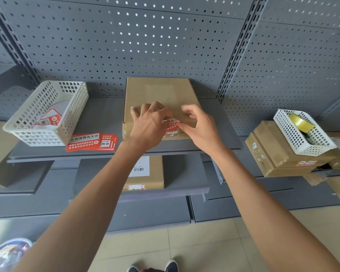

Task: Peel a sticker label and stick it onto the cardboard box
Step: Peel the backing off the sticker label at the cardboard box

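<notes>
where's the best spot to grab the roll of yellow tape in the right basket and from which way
Come from above: the tape roll stands on edge, tilted inside the white mesh basket, whose walls block the sides. Pinch the top of the ring, one finger through its hole if reachable. The lower part is hidden.

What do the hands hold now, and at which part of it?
Both hands, left and right, pinch a red and white sticker label by its opposite ends, at the front edge of the cardboard box.
</notes>
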